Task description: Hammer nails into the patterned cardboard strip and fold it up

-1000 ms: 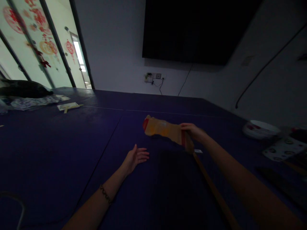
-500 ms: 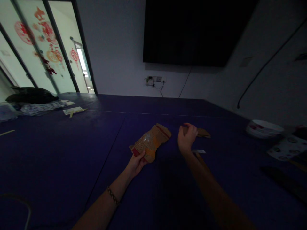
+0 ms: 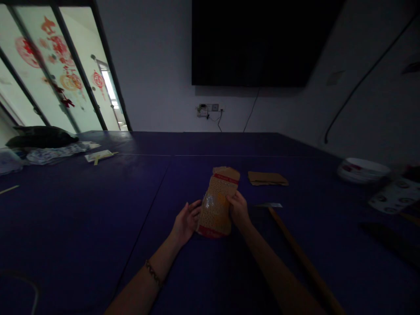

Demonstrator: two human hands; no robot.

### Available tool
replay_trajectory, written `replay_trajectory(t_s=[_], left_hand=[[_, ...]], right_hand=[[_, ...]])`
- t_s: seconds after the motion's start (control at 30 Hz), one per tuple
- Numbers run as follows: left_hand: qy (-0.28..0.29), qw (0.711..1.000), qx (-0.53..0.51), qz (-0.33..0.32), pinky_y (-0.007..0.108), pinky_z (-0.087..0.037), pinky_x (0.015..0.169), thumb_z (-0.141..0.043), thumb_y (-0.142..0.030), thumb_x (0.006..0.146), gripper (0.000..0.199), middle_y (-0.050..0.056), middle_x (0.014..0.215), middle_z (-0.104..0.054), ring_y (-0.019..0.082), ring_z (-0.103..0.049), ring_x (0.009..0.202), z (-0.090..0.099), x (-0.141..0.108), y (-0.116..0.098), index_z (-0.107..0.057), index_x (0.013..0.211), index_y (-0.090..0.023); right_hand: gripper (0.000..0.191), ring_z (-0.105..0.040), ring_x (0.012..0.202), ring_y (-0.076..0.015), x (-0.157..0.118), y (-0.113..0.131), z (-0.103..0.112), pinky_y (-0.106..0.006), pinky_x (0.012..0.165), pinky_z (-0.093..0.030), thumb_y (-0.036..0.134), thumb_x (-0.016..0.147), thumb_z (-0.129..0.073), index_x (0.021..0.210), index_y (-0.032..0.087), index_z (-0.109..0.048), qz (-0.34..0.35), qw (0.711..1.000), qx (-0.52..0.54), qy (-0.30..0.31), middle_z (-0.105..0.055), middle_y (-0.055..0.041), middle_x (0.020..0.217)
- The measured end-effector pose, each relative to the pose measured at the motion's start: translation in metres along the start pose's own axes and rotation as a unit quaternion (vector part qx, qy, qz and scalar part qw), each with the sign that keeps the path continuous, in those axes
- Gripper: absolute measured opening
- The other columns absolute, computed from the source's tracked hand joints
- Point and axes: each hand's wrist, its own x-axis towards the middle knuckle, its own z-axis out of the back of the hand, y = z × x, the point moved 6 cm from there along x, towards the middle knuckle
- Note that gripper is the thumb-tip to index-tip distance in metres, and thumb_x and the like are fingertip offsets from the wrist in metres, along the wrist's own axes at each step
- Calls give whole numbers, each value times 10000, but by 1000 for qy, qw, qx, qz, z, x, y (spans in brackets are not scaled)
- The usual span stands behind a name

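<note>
A tan, dotted insole-shaped piece (image 3: 218,201) with red bands near both ends and a shiny patch stands tilted above the purple surface (image 3: 98,227). My right hand (image 3: 239,210) grips its right edge, thumb on the front. At its lower left edge is my left hand (image 3: 187,222), fingers apart and palm turned toward the piece; whether the fingertips touch it is hard to tell. Flat brown pieces (image 3: 267,178) lie stacked behind my right hand. Right of that hand rests a long wooden stick (image 3: 302,256), with a thin pale blade-like item (image 3: 271,204) at its far end.
At the right edge are a white bowl (image 3: 362,169) and a patterned white item (image 3: 393,195). A black bag (image 3: 42,137) and clear plastic (image 3: 55,152) lie far left, near a small white packet (image 3: 99,155). A dark screen (image 3: 256,43) hangs on the wall.
The dotted piece has turned more upright. My right hand has come down and left from near the brown pieces and taken hold of it. My left hand has loosened and opened.
</note>
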Motion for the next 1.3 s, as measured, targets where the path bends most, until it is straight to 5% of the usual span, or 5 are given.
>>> replay_trajectory(t_s=[0.93,1.03,1.17,1.23,1.3], left_hand=[[-1,991,129,31,241,-465,601,-711,-177,576,660,75,863,-675,170,-624,707,-7,-5,19,-469,1190,-172],[-23,993,113,21,236,-472,593,-704,-156,575,662,74,882,-670,164,-623,696,-6,-7,20,-465,1192,-175],[-50,994,97,12,211,-464,524,-674,-146,589,629,62,886,-662,142,-613,648,-17,-1,27,-473,1183,-199],[-48,995,89,15,208,-455,498,-652,-149,599,607,53,849,-662,131,-604,606,-31,8,33,-476,1178,-203],[-47,996,71,15,209,-452,497,-629,-145,604,597,45,842,-659,119,-596,583,-50,21,42,-475,1177,-208]], right_hand=[[404,-572,618,-199,-10,29,15,-310,605,-425,543,678,-453,610,161,-562,-9,938,-343,-36,-608,-42,598],[244,-561,750,-252,-24,62,47,-357,709,-380,393,662,-571,671,150,-555,29,873,-479,-80,-602,-96,692],[237,-546,845,-328,-51,91,95,-378,678,-379,281,739,-521,853,76,-555,30,504,-856,-110,-562,-213,889],[274,-563,817,-328,-60,91,117,-356,630,-392,301,784,-459,869,55,-546,-13,445,-891,-90,-551,-215,885],[299,-584,780,-294,-64,86,132,-330,600,-400,305,826,-378,870,60,-544,-60,457,-886,-54,-558,-188,856]])
